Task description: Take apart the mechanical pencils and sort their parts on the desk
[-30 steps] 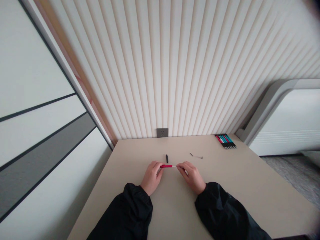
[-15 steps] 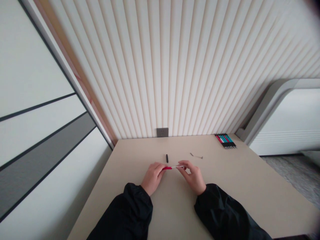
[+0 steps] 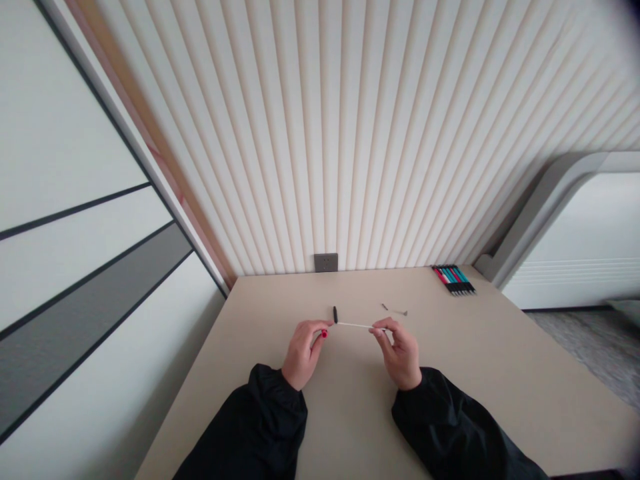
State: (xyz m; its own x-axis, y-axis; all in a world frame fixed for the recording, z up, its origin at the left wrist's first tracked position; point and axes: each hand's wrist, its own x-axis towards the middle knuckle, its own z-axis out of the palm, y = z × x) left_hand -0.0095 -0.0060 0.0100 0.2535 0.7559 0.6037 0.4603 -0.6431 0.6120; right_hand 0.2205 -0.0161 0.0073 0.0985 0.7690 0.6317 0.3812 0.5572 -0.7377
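Between the thumb and fingers of my left hand point(image 3: 303, 353) is a red pen barrel point(image 3: 325, 333), its end turned toward me. My right hand point(image 3: 399, 350) pinches a thin white pen refill point(image 3: 354, 325), which points left and lies apart from the barrel. Just beyond the refill's left end, a small black pen grip point(image 3: 335, 314) lies on the table. Farther right on the tabletop are a small dark spring-like piece point(image 3: 385, 307) and a small metallic tip point(image 3: 405, 313).
Several red, white and teal pens point(image 3: 454, 280) lie side by side at the table's back right. A dark wall socket point(image 3: 326, 263) sits behind the beige table point(image 3: 345, 413). A white cabinet stands left, and a bed headboard point(image 3: 575, 233) rises at right.
The white refill has come out of the red barrel as my right hand moved right. My left hand has turned the barrel so its end faces me.
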